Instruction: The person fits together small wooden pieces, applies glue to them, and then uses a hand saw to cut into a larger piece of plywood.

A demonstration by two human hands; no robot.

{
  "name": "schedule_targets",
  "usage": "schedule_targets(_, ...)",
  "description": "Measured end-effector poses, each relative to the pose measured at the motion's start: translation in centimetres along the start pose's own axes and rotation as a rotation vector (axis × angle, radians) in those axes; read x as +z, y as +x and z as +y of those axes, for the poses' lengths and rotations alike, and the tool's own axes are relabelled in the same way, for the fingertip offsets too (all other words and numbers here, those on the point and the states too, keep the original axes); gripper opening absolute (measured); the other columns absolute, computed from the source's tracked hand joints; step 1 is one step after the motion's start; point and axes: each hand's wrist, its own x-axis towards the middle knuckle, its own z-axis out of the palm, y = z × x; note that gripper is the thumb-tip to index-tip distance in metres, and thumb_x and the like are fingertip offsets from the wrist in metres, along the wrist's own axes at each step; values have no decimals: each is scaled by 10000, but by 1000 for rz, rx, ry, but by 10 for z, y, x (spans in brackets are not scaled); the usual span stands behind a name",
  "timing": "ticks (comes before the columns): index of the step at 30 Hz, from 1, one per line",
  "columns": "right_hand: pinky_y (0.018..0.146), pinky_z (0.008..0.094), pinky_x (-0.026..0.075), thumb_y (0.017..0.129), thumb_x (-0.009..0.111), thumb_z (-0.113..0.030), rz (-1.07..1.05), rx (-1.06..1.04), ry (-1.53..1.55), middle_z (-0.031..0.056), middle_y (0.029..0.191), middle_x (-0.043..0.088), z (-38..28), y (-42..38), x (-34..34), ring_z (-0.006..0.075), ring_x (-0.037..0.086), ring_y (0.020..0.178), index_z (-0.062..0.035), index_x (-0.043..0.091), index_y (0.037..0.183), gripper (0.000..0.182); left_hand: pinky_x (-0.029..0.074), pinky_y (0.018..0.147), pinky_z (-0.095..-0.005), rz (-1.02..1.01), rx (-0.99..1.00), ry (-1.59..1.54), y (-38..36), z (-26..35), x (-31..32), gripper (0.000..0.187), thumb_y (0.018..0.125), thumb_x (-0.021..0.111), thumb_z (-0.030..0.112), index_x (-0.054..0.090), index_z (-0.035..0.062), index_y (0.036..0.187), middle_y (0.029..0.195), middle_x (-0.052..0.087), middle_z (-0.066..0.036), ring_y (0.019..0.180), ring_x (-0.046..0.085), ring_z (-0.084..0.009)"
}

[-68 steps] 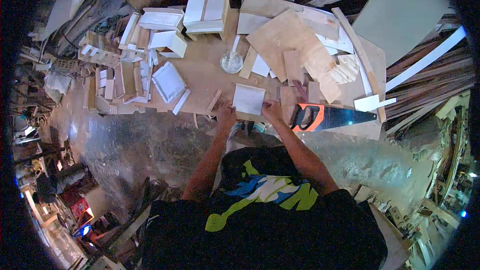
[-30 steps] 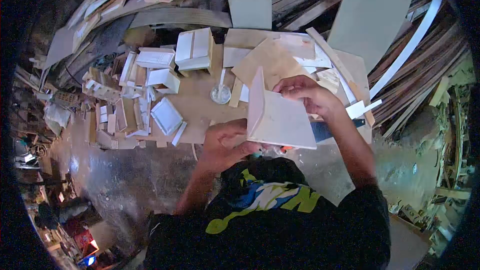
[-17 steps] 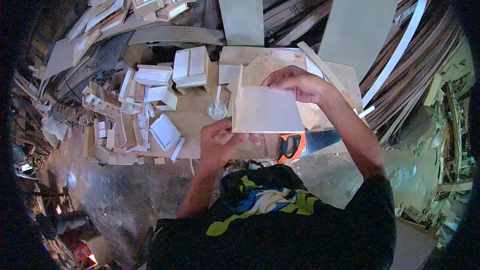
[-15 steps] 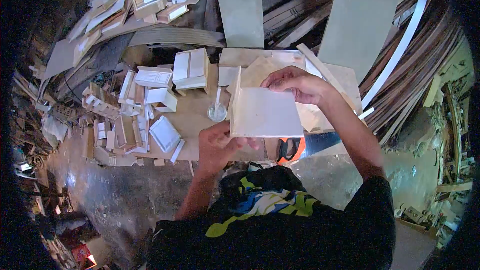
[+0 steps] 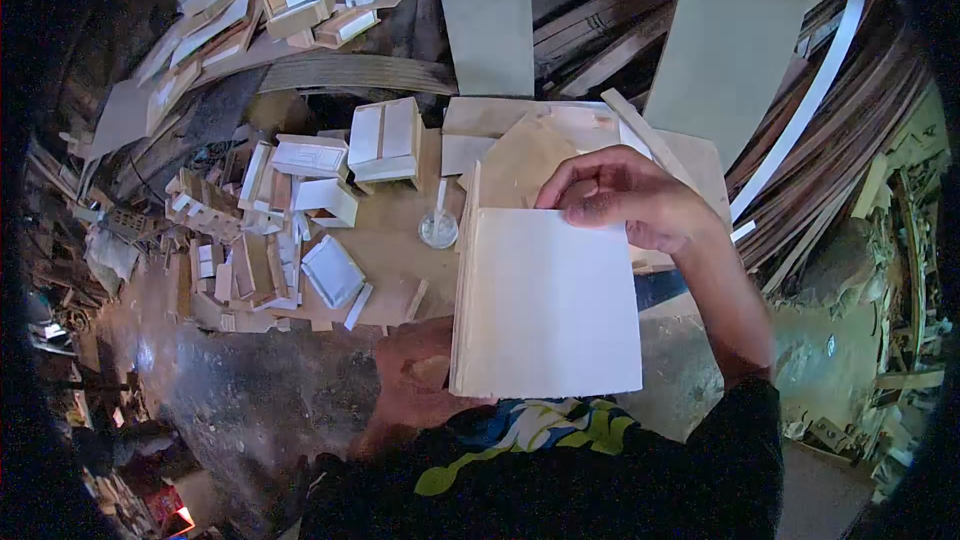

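A small wooden piece (image 5: 555, 305) with a flat white face and a pale layered left edge is held up above my lap. My right hand (image 5: 630, 200) pinches its top edge, thumb on the near face. My left hand (image 5: 415, 365) is at its lower left side, blurred and in shadow. The piece hides the left fingers, so their grip cannot be made out. A clear cup (image 5: 438, 228) with a white stick in it stands on the worktable just beyond the piece.
On the worktable (image 5: 400, 265), several small white-faced wooden boxes (image 5: 385, 140) and a panel (image 5: 333, 272) lie to the left. Wood sheets (image 5: 535, 145) and a slat (image 5: 640, 130) lie behind the piece. Tall boards (image 5: 485, 20) and stacked strips (image 5: 830, 130) stand at the back and right.
The wooden piece has come down toward me and tilted, its white face now toward the camera. My left hand has moved lower. The orange-and-black object on the table is now hidden.
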Motion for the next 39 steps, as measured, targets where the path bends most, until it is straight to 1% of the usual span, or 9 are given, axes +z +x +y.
schedule_targets(6, 728, 219, 491, 748, 677, -57, 11, 13, 52, 105, 888, 647, 12, 1, -3, 132, 626, 799, 79, 608, 996, 291, 484, 822, -346, -56, 5, 94, 6, 11, -1, 237, 647, 800, 20, 645, -29, 819, 943, 667, -171, 903, 645, -225)
schedule_targets(8, 727, 227, 494, 753, 670, -58, 25, 46, 100, 103, 886, 650, 23, 7, -9, 134, 629, 796, 71, 613, 992, 277, 477, 768, -328, 157, -37, 157, 4, 3, 4, 223, 662, 790, 20, 607, -17, 785, 866, 657, -134, 821, 636, -223)
schedule_targets(11, 729, 242, 501, 759, 662, -62, 24, 65, 151, 102, 890, 655, 45, 19, -21, 143, 635, 800, 59, 622, 993, 267, 418, 809, -328, 383, -95, 227, 4, -17, 6, 409, 660, 797, 58, 503, 8, 941, 1024, 574, -144, 952, 553, -216)
schedule_targets(13, 731, 252, 506, 762, 658, -69, 24, 80, 171, 102, 899, 659, 60, 27, -28, 151, 640, 807, 54, 627, 998, 268, 390, 899, -351, 375, 143, 384, 23, -39, -7, 542, 645, 810, 83, 460, 16, 1053, 1174, 509, -185, 1099, 497, -235)
schedule_targets(16, 741, 269, 508, 775, 656, -93, 37, 113, 178, 103, 922, 660, 81, 38, -36, 163, 639, 824, 51, 625, 1024, 289, 304, 1031, -380, 212, 384, 553, 51, -42, -23, 791, 615, 820, 111, 345, 34, 1243, 1371, 343, -212, 1276, 351, -281)
schedule_targets(19, 760, 288, 502, 797, 654, -113, 45, 141, 176, 107, 949, 657, 92, 43, -39, 172, 631, 844, 54, 616, 1064, 317, 270, 1081, -411, 139, 305, 581, 62, -33, -24, 845, 606, 814, 100, 360, 65, 1318, 1407, 352, -186, 1311, 337, -319)
schedule_targets(22, 765, 297, 507, 798, 646, -99, 72, 168, 185, 118, 966, 656, 96, 46, -38, 182, 633, 850, 58, 616, 1066, 312, 278, 1088, -398, -34, 200, 642, 65, -26, -34, 840, 602, 798, 70, 402, 91, 1343, 1411, 389, -133, 1318, 353, -289)
schedule_targets(25, 763, 304, 510, 799, 642, -92, 82, 168, 171, 125, 979, 656, 98, 47, -38, 186, 635, 856, 60, 616, 1066, 309, 310, 1077, -384, -104, 140, 592, 68, -28, -36, 732, 609, 775, 31, 497, 107, 1282, 1351, 471, -99, 1282, 411, -266)
schedule_targets(39, 748, 305, 509, 792, 647, -125, 73, 152, 147, 119, 962, 660, 101, 46, -43, 185, 632, 841, 54, 631, 1047, 312, 268, 1108, -449, -102, 223, 609, 72, -34, -34, 699, 591, 786, 42, 539, 126, 1240, 1274, 549, -45, 1223, 481, -217)
